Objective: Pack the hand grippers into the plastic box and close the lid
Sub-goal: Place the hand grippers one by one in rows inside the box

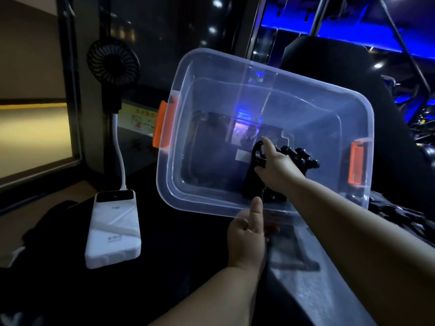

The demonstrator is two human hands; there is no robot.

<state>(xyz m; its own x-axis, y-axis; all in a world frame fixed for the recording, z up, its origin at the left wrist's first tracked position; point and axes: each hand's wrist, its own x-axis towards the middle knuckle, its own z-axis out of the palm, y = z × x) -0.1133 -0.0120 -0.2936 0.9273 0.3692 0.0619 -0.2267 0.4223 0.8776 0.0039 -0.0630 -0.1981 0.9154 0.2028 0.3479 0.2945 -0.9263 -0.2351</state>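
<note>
A white power bank (pixel 113 229) lies on the dark tabletop (pixel 179 250) left of the box, a small black fan (pixel 113 62) standing behind it. The clear plastic box (pixel 263 135), orange latches at both ends, is tilted up, lidless. The left hand (pixel 247 236) pinches its near rim. The right hand (pixel 280 168) reaches inside, closed around black hand grippers (pixel 256 175).
</note>
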